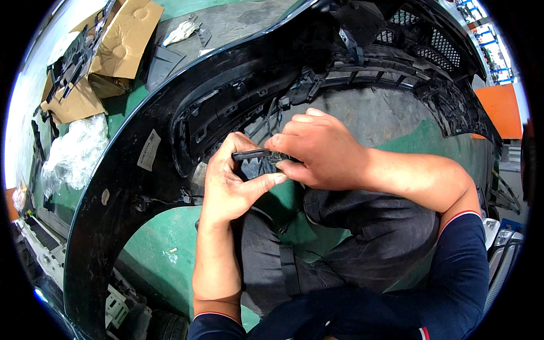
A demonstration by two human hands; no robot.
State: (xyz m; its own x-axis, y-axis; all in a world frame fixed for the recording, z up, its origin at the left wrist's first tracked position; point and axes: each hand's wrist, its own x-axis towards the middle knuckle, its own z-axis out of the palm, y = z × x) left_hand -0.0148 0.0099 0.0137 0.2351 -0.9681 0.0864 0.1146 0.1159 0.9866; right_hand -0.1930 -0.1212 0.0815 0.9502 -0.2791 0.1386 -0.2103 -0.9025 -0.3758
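A small black plastic part point(252, 154) is held between both hands above my lap. My left hand point(229, 184) grips its left end, thumb along the near side and fingers curled behind. Closed on the right end of the same part is my right hand point(317, 147), its thumb and forefinger pinching there; the fingers hide that end. Just beyond the hands curves a large black car bumper point(122, 144), lying with its inner side toward me. Wiring and brackets point(300, 85) run along its inside.
A torn cardboard box point(124, 42) with black plastic parts stands at the far left, above crumpled clear plastic wrap point(76, 150). A white glove point(181, 33) lies beyond the bumper. An orange panel point(498, 110) stands at the right. Car parts point(119, 306) lie at the lower left.
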